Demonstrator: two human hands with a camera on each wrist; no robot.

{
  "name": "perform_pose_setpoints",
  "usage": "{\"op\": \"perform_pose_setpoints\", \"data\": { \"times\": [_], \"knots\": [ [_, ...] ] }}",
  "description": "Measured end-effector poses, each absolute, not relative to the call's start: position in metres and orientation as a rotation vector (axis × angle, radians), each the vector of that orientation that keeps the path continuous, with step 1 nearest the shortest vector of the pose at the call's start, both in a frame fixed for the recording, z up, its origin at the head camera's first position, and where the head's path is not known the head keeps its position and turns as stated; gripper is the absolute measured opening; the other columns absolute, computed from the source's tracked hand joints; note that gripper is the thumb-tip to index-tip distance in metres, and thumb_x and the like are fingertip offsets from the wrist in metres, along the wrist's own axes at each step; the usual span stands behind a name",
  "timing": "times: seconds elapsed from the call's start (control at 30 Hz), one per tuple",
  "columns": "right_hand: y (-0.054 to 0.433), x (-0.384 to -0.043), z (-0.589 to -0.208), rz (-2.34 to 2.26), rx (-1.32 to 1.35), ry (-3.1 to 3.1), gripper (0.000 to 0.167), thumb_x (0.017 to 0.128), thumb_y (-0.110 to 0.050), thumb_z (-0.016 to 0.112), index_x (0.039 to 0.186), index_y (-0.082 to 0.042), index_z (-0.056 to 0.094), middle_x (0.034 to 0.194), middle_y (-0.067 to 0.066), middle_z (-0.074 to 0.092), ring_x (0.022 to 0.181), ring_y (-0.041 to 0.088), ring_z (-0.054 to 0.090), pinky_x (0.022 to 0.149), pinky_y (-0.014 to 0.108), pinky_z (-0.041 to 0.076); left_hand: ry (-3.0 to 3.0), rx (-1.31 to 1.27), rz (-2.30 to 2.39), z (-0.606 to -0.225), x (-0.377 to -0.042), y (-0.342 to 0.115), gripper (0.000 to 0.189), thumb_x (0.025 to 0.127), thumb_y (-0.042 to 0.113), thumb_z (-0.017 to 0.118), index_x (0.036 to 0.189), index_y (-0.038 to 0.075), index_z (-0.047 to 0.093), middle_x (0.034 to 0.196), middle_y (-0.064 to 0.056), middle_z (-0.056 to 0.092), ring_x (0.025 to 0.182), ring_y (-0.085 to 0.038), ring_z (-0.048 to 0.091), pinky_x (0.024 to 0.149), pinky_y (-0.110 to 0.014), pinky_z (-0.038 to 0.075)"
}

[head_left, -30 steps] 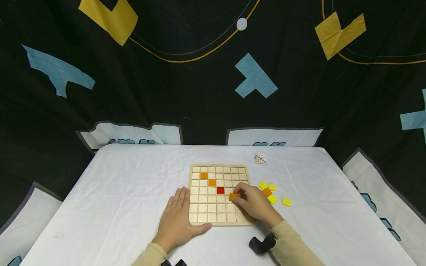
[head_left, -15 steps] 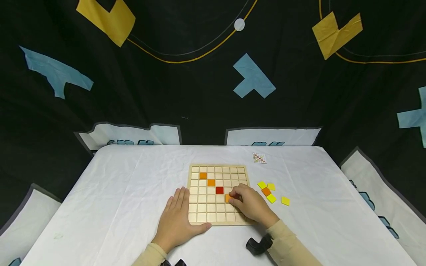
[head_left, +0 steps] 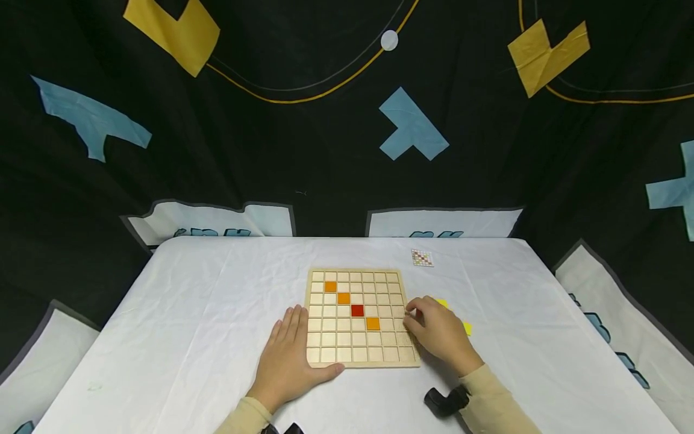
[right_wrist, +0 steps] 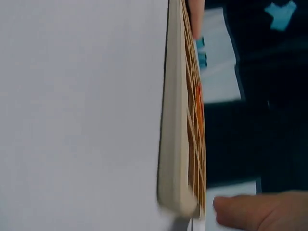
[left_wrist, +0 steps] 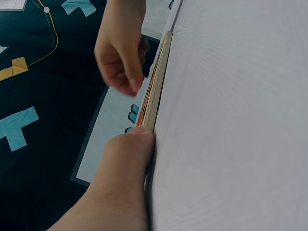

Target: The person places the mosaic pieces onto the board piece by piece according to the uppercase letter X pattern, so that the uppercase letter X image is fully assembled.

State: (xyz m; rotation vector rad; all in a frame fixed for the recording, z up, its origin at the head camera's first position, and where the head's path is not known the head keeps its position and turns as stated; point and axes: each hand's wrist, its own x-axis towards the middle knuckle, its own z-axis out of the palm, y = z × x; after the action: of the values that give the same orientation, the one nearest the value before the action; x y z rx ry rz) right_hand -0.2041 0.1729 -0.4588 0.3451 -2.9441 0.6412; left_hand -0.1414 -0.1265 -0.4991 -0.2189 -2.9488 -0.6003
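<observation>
A square wooden grid board (head_left: 352, 364) lies on the white-covered table. Running diagonally down it are an orange tile (head_left: 331, 286), a second orange tile (head_left: 344, 298), a red tile (head_left: 357, 310) and a third orange tile (head_left: 373, 323). My left hand (head_left: 290, 358) rests against the board's left side with straight fingers, its thumb along the front edge. Over the right edge hovers my right hand (head_left: 439, 331), fingers loosely bent and nothing visible between thumb and forefinger. In the right wrist view its thumb (right_wrist: 250, 210) shows beside the board's corner.
Yellow tiles (head_left: 467, 328) peek out behind the right hand, which covers the other loose tiles. A small card with a coloured grid pattern (head_left: 422, 258) lies beyond the board's far right corner. A dark curtain (head_left: 325, 169) hangs behind the table.
My right hand has set the orange tile into a cell diagonally below the red one, let go, and moved right toward the loose tiles. The left hand has stayed put.
</observation>
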Motion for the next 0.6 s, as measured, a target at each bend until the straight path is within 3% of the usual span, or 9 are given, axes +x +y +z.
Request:
{"op": "perform_pose_setpoints", "data": {
  "times": [0.3,0.6],
  "knots": [
    [0.209,-0.209,-0.461,0.415,0.056,-2.969,0.029,0.085,-0.032,0.077,0.099,-0.008,0.07,0.082,0.004,0.063,0.065,0.019,0.053,0.049,0.029,0.038,-2.942,-0.222,-0.583,-0.5,-0.141,-0.127,0.134,0.067,0.092,0.053,0.155,-0.004,0.023,0.164,-0.02,0.022,0.154,-0.034,0.017,0.125,-0.05,0.018],
    [0.212,-0.214,-0.464,0.611,0.034,-3.012,0.026,0.083,-0.025,0.078,0.098,-0.007,0.066,0.083,0.002,0.058,0.072,0.018,0.051,0.06,0.028,0.038,-2.94,-0.228,-0.584,-0.499,-0.142,-0.127,0.133,0.068,0.092,0.053,0.154,-0.005,0.025,0.163,-0.021,0.024,0.153,-0.035,0.019,0.124,-0.051,0.02]
  ]
}}
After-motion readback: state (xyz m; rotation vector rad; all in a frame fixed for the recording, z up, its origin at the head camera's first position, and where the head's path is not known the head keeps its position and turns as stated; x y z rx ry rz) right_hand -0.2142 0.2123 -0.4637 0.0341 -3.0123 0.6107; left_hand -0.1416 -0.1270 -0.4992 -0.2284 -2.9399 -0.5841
